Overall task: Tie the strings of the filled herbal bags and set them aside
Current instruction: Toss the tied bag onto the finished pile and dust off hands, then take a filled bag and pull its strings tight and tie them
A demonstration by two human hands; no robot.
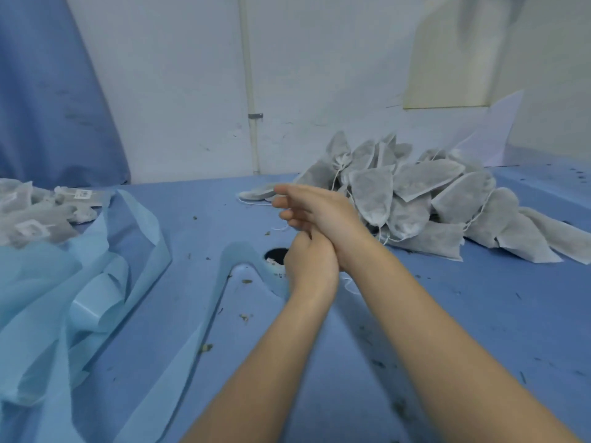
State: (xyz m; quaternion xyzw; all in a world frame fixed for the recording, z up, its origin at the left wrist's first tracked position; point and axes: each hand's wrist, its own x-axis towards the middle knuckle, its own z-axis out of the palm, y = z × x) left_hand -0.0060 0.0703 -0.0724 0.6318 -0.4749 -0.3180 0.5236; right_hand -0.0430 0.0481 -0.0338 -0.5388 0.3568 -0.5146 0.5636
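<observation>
The desk (pixel 447 314), covered in blue cloth and scattered with dark herb crumbs, is being seen from above and is filling the near and middle scene. A loose heap of light blue fabric strips (pixel 64 282) is being carried on its left side. At the far right, against the white wall, a pile of filled grey herbal bags (pixel 431 199) with white strings is being held on the desk. A smaller group of labelled packets (pixel 32 215) is being kept at the far left edge. A dark round hole (pixel 275 254) is being shown in the desk surface, just left of the hands.

The two hands are being held together over the middle of the desk, forearms crossing. The right hand (pixel 323 212) is being laid over the left hand (pixel 308 260), its fingers (pixel 287 203) being extended toward the left and only loosely bent. The left hand's fingers are being curled beneath it. A corner of white material (pixel 350 284) is being glimpsed below the wrists; whether a bag or string is being gripped cannot be told.
</observation>
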